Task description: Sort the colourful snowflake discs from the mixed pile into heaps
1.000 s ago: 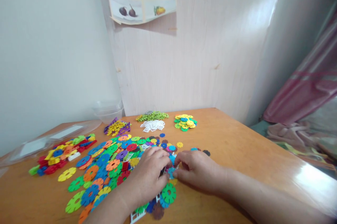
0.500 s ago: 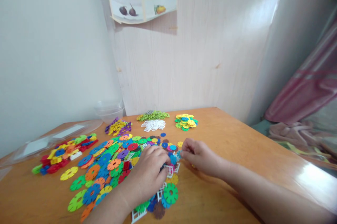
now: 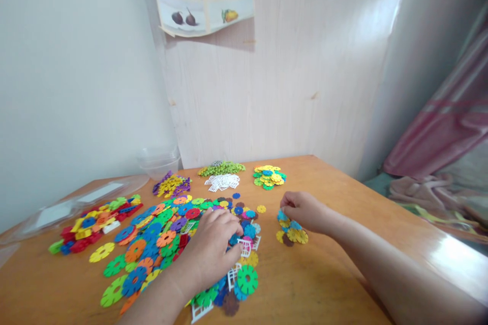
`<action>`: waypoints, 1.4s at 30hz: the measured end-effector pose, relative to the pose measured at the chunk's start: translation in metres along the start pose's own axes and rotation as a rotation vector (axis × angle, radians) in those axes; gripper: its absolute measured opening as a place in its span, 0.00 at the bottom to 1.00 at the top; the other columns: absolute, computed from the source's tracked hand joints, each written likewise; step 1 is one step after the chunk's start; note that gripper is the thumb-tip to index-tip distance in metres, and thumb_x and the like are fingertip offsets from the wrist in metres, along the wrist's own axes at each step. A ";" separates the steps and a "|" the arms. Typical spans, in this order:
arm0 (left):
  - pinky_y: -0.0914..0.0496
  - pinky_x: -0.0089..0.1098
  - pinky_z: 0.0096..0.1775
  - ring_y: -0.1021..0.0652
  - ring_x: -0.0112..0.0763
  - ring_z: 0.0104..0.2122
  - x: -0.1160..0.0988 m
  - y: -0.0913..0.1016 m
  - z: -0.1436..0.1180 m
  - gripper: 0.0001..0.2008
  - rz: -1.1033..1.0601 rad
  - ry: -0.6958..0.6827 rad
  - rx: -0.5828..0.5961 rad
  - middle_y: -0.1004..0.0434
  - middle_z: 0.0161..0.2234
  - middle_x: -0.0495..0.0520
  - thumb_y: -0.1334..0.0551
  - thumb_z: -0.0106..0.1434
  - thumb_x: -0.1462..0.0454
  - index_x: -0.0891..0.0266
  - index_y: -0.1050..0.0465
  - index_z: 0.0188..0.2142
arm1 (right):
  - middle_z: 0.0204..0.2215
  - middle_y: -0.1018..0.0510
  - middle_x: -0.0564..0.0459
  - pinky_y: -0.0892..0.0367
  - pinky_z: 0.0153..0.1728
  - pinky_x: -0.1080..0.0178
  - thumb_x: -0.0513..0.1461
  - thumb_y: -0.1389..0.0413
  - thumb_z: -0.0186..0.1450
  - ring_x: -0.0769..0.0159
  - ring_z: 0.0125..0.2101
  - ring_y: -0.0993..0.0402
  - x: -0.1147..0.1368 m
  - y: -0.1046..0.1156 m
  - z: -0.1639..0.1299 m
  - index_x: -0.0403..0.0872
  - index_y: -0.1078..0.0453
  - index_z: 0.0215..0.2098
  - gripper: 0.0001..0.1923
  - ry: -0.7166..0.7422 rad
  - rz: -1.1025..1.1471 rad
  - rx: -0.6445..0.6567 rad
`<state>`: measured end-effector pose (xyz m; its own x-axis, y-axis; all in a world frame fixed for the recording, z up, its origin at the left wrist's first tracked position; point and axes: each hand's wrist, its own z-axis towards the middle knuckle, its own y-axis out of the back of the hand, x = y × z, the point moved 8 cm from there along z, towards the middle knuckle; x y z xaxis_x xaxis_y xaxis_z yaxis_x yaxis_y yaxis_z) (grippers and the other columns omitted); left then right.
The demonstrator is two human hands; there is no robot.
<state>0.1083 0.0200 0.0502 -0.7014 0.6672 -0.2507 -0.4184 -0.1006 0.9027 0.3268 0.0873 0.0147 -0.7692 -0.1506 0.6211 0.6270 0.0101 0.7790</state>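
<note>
My left hand (image 3: pixel 213 243) rests over the right part of a large heap of notched plastic discs (image 3: pixel 165 238). Its fingers are spread and curved down, thumb apart, and nothing shows held in them. Beside its thumb lie a white lattice piece (image 3: pixel 245 247) and a green disc (image 3: pixel 247 279). To the right, my right hand (image 3: pixel 307 211) is pinched at the fingertips on a light-blue disc (image 3: pixel 281 215), partly hidden by the fingers. Right under that hand is a small pile of yellow, blue and brown discs (image 3: pixel 297 236).
Behind stand sorted piles: yellow and green discs (image 3: pixel 269 177), white pieces (image 3: pixel 222 182), green pieces (image 3: pixel 223 168), purple and yellow pieces (image 3: pixel 171 184). Coloured blocks (image 3: pixel 89 223) lie left, near clear plastic lids (image 3: pixel 49 213) and a clear tub (image 3: pixel 158 162). The wooden table (image 3: pixel 335 284) meets the wall.
My right hand has moved right, from the edge of the heap to over the small disc pile, which now shows more fully. My left hand stays on the heap, its fingers slightly more spread.
</note>
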 end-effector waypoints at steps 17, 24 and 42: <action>0.35 0.26 0.31 0.30 0.25 0.27 0.007 -0.025 0.002 0.05 -0.917 0.439 0.012 0.31 0.27 0.46 0.40 0.61 0.63 0.62 0.33 0.37 | 0.25 0.28 0.58 0.39 0.26 0.70 0.39 0.45 0.65 0.73 0.26 0.34 0.072 -0.047 -0.040 0.45 0.30 0.39 0.06 0.251 0.606 0.091; 0.36 0.26 0.31 0.31 0.25 0.28 0.014 -0.025 -0.004 0.07 -1.127 0.519 -0.046 0.34 0.27 0.46 0.39 0.60 0.62 0.61 0.36 0.34 | 0.22 0.29 0.58 0.41 0.23 0.71 0.43 0.41 0.62 0.73 0.23 0.34 0.071 -0.055 -0.040 0.44 0.32 0.31 0.09 0.166 0.676 0.155; 0.34 0.33 0.41 0.24 0.38 0.41 -0.005 -0.010 -0.001 0.12 -0.404 0.215 -0.082 0.21 0.40 0.53 0.38 0.62 0.60 0.55 0.26 0.45 | 0.17 0.31 0.60 0.44 0.19 0.72 0.52 0.44 0.63 0.76 0.17 0.38 0.063 -0.059 -0.037 0.45 0.36 0.30 0.18 0.098 0.796 0.265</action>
<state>0.1151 0.0173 0.0425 -0.5725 0.4979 -0.6515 -0.7211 0.0724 0.6890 0.2463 0.0403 0.0048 -0.0880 -0.0855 0.9924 0.9183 0.3792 0.1141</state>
